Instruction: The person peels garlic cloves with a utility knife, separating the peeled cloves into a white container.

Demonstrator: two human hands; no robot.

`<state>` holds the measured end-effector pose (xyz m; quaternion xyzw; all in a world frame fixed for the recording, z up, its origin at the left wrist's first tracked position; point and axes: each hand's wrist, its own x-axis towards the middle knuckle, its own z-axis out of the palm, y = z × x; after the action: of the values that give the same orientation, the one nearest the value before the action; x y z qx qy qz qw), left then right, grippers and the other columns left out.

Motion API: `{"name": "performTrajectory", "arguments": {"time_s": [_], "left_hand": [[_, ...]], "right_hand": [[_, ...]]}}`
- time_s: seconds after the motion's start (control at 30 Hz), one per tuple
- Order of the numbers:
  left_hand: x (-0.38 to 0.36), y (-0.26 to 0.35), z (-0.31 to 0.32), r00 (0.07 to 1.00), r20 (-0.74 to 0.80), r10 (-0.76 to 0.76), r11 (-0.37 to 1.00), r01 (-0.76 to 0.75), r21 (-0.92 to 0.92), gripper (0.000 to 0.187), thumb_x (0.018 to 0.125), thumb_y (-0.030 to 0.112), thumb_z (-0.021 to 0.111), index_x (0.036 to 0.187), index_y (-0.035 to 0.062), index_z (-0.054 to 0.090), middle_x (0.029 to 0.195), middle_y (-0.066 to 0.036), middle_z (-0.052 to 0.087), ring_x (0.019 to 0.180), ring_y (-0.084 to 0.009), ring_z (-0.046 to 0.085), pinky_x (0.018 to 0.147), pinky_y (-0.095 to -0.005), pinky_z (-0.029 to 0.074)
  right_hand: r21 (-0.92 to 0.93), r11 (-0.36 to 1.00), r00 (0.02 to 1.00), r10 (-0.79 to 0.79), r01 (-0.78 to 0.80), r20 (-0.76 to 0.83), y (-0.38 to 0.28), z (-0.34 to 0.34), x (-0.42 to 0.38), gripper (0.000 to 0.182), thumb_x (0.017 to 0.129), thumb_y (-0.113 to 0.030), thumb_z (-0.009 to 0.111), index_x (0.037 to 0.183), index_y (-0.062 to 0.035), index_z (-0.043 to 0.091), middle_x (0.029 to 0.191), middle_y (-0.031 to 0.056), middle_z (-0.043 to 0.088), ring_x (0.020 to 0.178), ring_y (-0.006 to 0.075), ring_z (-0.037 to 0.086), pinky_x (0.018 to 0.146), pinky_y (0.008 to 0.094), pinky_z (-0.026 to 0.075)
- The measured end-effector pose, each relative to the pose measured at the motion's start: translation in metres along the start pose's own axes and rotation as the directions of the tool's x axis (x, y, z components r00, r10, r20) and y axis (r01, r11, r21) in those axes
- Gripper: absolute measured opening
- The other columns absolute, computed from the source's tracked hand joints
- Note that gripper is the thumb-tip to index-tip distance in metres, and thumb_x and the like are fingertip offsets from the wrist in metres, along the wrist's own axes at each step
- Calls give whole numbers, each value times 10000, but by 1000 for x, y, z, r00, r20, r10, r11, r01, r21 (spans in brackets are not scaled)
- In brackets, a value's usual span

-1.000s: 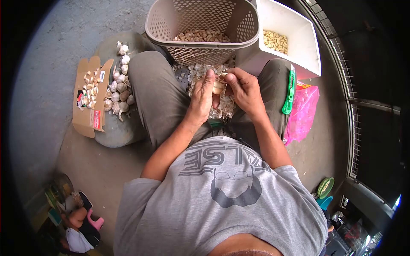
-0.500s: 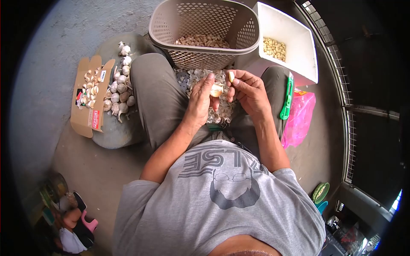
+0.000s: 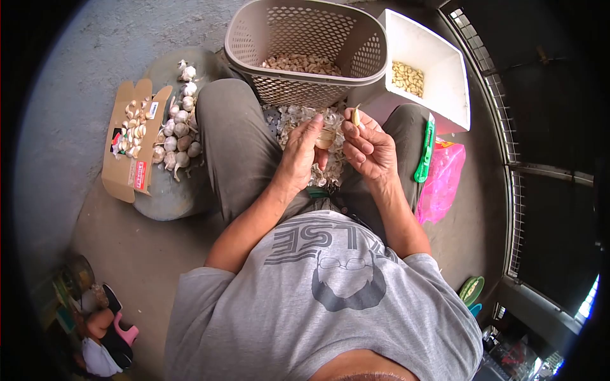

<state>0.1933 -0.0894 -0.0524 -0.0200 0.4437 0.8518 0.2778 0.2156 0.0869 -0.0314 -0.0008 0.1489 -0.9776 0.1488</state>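
Observation:
My left hand (image 3: pixel 300 152) is closed around a partly broken garlic bulb (image 3: pixel 325 139), above a heap of papery garlic skins (image 3: pixel 325 176). Just right of it, my right hand (image 3: pixel 370 145) pinches a single garlic clove (image 3: pixel 356 117) upright between thumb and finger. The two hands are a little apart. Whole garlic bulbs (image 3: pixel 182 129) lie on a round grey stool (image 3: pixel 166 206) to the left, beside an opened cardboard box (image 3: pixel 119 182) with loose cloves (image 3: pixel 135 131) on it.
A perforated basket (image 3: pixel 305 81) holding cloves stands ahead. Right of it is a white foam box (image 3: pixel 438 70) with peeled cloves (image 3: pixel 407 77). A green cutter (image 3: pixel 426 151) rests on my right thigh, near a pink bag (image 3: pixel 443 181). Part of a person (image 3: pixel 100 324) shows at lower left.
My right hand has shifted slightly right, and the clove in it is raised and turned more upright. My left hand still holds the bulb, now turned a little.

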Motion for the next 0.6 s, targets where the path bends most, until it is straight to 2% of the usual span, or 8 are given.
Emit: {"name": "performTrajectory", "arguments": {"time_s": [0.27,0.47,0.57,0.6], "left_hand": [[-2,2,1,1000,-6,10,1000,-10,8,359,1063,434,556,959,98,626,752,5,590,500,-92,540,401,-225,426],[-2,2,0,1000,-10,20,999,-19,41,359,1066,420,550,976,84,639,768,2,598,520,-85,547,405,-219,428],[-1,3,-2,1000,-12,24,996,-23,81,358,1069,404,544,1005,69,651,776,0,602,537,-79,550,408,-215,428],[-1,2,-1,1000,-12,27,996,-26,83,357,1070,399,542,1013,65,654,777,-2,604,541,-77,550,409,-213,428]], "right_hand": [[46,998,999,42,-42,-10,3,-1,1,296,982,-48,591,1223,124,584,880,142,658,475,63,456,450,249,462],[-12,998,995,68,-69,-69,6,-2,0,248,984,-50,600,1189,88,615,880,135,663,504,80,514,466,251,480],[-428,903,974,-127,37,-185,9,13,0,204,993,-45,608,1161,68,628,863,112,663,536,98,558,483,254,497],[-501,864,973,-152,47,-171,6,13,1,183,1002,-40,615,1153,61,638,863,97,673,574,111,599,504,252,514]]}}
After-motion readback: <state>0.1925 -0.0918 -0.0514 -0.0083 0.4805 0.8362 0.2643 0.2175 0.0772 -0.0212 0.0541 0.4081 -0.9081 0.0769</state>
